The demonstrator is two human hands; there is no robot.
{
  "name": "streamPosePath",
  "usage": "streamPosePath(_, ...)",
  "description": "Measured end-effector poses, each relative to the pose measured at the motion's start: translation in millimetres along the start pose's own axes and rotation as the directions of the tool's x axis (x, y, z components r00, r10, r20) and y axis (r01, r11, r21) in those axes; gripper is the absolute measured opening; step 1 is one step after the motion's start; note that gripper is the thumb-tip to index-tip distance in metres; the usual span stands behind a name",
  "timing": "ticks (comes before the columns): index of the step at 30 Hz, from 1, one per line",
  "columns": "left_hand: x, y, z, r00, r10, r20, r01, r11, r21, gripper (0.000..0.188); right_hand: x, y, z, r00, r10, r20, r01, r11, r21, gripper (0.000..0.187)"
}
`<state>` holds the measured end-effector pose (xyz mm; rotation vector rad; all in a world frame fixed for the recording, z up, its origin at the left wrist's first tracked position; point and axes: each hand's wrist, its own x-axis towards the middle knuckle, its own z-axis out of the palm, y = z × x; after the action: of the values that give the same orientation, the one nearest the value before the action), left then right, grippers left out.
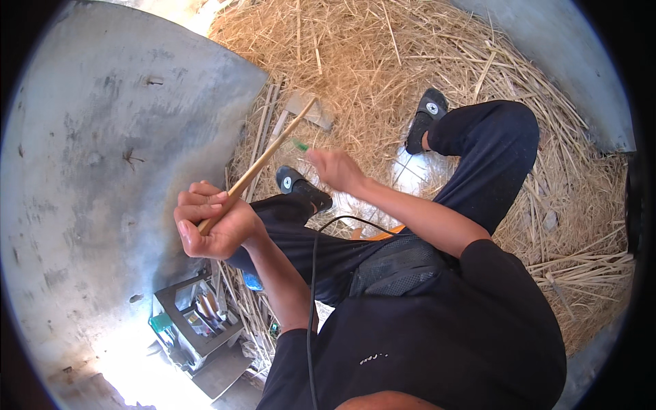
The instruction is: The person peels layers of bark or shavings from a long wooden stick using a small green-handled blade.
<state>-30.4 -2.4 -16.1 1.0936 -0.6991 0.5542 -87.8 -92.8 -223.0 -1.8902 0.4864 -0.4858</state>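
Observation:
My left hand (229, 229) is closed around the lower end of a long, thin, yellowish-brown wooden stick (273, 147). The stick slants up and to the right, its far end free in the air. To the right of the stick, my right hand (336, 171) is closed in a fist and a little blurred. A small green object (299, 145) pokes out past its fingers towards the stick; it is too smeared to name. Whether it touches the stick, I cannot tell.
Straw-like shavings (362, 68) cover the floor around my feet, with long thin strips (574, 273) at the right. A grey wall (102, 137) rises on the left. Below it stands a dark open box (195, 331) of small items. A black cable (313, 287) hangs across my body.

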Motion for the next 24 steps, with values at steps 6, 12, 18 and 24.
streamPosePath(6,7.7,-6.3,-12.3,0.999,-0.008,-0.034,0.006,0.999,-0.036,0.036,-4.3,-40.1,-23.4,0.998,0.005,0.063,-0.005,1.0,0.004,0.049)
streamPosePath(12,5.8,-4.4,3.3,0.999,0.007,0.035,-0.006,1.0,-0.028,0.037,-4.3,-32.5,-20.8,0.953,0.263,0.15,-0.262,0.965,-0.028,0.046)
streamPosePath(18,3.6,-4.2,-0.6,1.0,0.016,-0.008,-0.016,1.0,-0.019,0.036,-19.3,-67.9,-23.6,0.994,-0.112,0.005,0.111,0.992,0.067,0.05)
streamPosePath(24,7.4,-4.1,-2.7,0.999,0.004,0.034,-0.003,0.999,-0.032,0.038,1.5,-24.6,-15.2,0.998,0.069,0.01,-0.069,0.998,0.005,0.046)
